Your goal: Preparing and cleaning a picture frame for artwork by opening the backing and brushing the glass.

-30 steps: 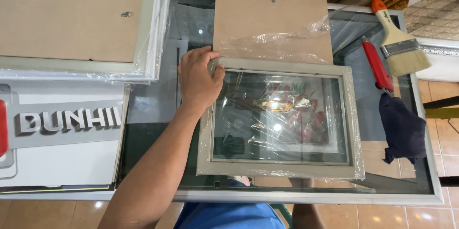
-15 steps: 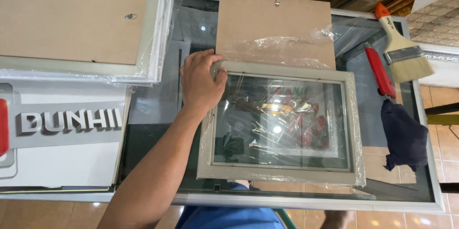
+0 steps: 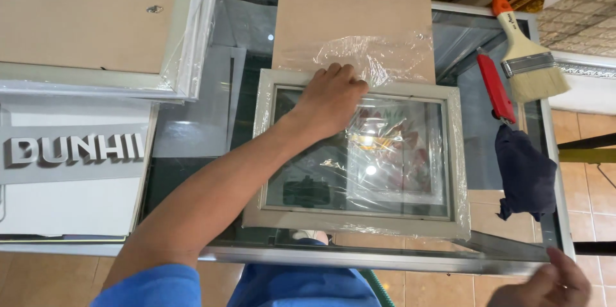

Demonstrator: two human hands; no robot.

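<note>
Underneath, glass table (image 3: 192, 134) – tan floor tiles (image 3: 449, 288), brush (image 3: 526, 57) aside.

Blue short sleeve on left arm; bare forearm; blue clothing below

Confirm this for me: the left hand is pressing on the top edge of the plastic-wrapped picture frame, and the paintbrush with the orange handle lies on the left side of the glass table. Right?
Not quite. The head view shows the paintbrush on the right side of the glass table, beside the red tool. The rest holds: the left hand presses on the top edge of the plastic-wrapped picture frame.
</note>
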